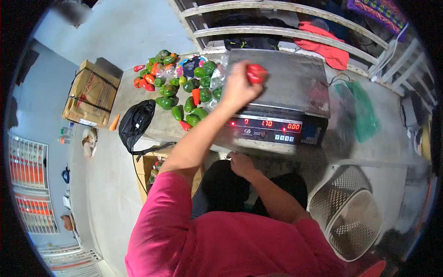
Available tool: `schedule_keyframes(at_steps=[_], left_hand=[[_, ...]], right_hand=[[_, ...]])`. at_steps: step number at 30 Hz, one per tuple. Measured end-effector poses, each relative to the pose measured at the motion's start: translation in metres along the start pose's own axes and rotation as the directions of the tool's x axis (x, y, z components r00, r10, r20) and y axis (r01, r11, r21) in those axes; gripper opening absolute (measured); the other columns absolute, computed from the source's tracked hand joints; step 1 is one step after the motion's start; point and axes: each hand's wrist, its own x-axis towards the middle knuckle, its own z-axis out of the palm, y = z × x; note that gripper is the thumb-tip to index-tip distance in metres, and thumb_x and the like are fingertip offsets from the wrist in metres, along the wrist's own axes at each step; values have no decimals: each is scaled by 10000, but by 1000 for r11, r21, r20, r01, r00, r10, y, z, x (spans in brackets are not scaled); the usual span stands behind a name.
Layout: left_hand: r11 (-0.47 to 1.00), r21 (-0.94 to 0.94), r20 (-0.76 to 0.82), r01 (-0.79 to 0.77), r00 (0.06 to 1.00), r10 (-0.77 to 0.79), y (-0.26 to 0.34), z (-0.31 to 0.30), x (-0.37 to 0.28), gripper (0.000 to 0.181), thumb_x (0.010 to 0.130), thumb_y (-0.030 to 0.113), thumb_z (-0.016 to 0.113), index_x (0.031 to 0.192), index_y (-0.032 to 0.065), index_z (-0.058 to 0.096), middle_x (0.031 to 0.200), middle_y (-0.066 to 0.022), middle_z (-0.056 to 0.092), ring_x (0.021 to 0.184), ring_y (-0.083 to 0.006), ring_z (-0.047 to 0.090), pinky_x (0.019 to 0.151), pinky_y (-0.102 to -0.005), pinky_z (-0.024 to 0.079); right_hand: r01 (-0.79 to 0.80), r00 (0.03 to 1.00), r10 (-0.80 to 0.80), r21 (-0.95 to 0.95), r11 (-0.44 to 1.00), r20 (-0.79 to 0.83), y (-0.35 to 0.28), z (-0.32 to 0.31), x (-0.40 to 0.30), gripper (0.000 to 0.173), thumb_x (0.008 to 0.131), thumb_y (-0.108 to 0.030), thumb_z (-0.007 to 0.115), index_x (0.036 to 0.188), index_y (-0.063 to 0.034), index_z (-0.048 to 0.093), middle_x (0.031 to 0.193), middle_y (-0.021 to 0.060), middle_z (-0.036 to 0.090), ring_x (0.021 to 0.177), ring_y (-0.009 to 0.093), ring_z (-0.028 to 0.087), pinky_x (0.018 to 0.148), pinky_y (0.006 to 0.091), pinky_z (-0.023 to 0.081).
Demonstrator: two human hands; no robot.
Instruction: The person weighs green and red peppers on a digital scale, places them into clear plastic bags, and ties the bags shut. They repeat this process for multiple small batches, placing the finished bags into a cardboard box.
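My left hand [242, 85] is closed around a red bell pepper [256, 73], over the left part of the metal platform of a digital scale [294, 78]. The scale's red display is lit. My right hand [241, 164] is low, by my knee and near the counter's front edge; its fingers are bent, and whether they hold anything is unclear. Left of the scale, many green bell peppers [166, 102] lie loose with some red and orange ones [147, 85]. Clear plastic [215, 80] lies between these peppers and the scale.
A black plastic bag [136, 116], a carrot [114, 122] and a strapped cardboard box [91, 93] are at left. An open carton [145, 173] stands below the counter. A green plastic bag [363, 110] lies right of the scale, above a mesh basket [353, 225]. White railings [287, 33] stand behind.
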Motion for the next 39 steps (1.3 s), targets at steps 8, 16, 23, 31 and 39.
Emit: schedule_keyframes(at_steps=[8,16,23,31,39], left_hand=[[986,34,107,-161,982,157,28,24,-6,593,623,277,712,1100,46,444,1046,-191,473,972,-380,465,847,-433,364],[990,18,-191,138,973,-132,-74,-17,9,430,721,250,606,1041,-17,497,981,-218,532,910,-352,514,802,-397,412],[762,533,85,367,873,-480,-172,-17,44,676,663,239,630,1274,251,341,1280,-140,387,1210,-314,334,918,-546,287],[703,559,112,440,800,-590,-200,-25,59,634,603,341,672,1187,247,442,1166,-161,481,1102,-323,453,914,-583,252],[999,-43,18,8,1000,-7,-62,-35,41,534,611,134,747,1079,63,500,942,-158,528,868,-269,531,760,-354,434]], right_hand=[[-40,999,39,-33,999,-29,3,-3,-6,213,800,-142,442,974,-78,545,952,171,564,879,352,544,762,452,434],[-13,999,15,-42,999,46,-4,-1,-1,264,792,-138,423,1027,-68,521,954,202,561,891,351,557,769,466,448],[-65,996,69,-57,996,62,-23,-28,-8,272,774,-136,427,1009,-68,548,959,202,564,906,342,557,775,466,443],[-91,991,87,30,995,104,-14,-12,1,267,777,-128,413,1009,-90,540,990,164,562,923,329,539,798,457,415],[-98,986,93,27,995,135,-14,-16,0,257,783,-116,415,1006,-71,536,969,188,552,926,347,532,801,443,423]])
